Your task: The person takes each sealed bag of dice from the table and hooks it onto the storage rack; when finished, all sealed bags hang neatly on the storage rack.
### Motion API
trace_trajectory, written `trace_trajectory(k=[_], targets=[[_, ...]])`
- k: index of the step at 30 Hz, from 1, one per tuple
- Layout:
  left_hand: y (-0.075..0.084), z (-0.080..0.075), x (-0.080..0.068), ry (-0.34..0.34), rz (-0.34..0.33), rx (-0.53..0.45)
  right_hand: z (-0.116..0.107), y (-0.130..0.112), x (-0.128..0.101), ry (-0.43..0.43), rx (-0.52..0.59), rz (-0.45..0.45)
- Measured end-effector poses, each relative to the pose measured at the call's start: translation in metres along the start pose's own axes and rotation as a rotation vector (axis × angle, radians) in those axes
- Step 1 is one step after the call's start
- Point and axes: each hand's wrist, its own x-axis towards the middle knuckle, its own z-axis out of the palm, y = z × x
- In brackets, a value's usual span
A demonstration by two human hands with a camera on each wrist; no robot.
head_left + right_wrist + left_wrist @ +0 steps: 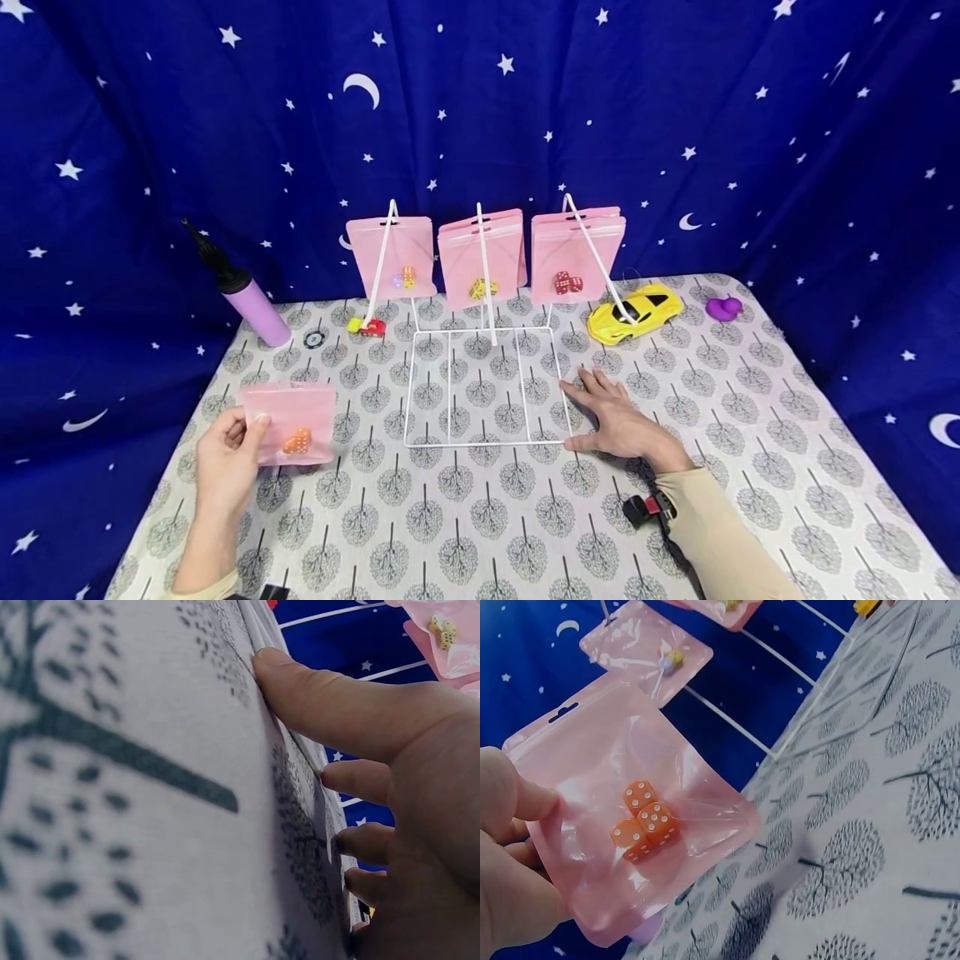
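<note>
My left hand (225, 467) pinches the left edge of a pink zip pouch (292, 421) with orange dice (643, 820) inside, held above the table's front left. In the left wrist view the pouch (622, 795) shows its hang slot at the top and my thumb (521, 799) lies on its front. My right hand (618, 421) lies flat with straight fingers on the right front corner of a white wire rack (483, 387); its thumb (330, 701) presses against the base wire. Three rows of pink pouches (480, 254) with dice hang on the rack's prongs.
A purple balloon pump (243, 296) lies at the back left, a small black disc (314, 338) and a small red-yellow toy (366, 326) beside it. A yellow toy car (636, 312) and purple duck (723, 307) sit back right. Tree-print cloth (465, 517) covers the table; starry blue curtain behind.
</note>
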Motion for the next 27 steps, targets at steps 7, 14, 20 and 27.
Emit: trace_trajectory(k=[7, 14, 20, 27], targets=[[0.014, 0.007, -0.009, -0.024, 0.008, -0.046, -0.001, -0.001, -0.001, 0.009, -0.001, -0.005], [0.029, 0.010, -0.013, -0.036, 0.066, -0.113, -0.001, -0.002, -0.001, 0.005, -0.003, -0.002], [0.041, 0.018, -0.015, -0.033, 0.143, -0.170, -0.002, -0.002, -0.002, 0.011, -0.006, -0.006], [0.053, 0.032, -0.017, -0.069, 0.186, -0.305, -0.002, -0.003, -0.001, 0.017, -0.022, -0.003]])
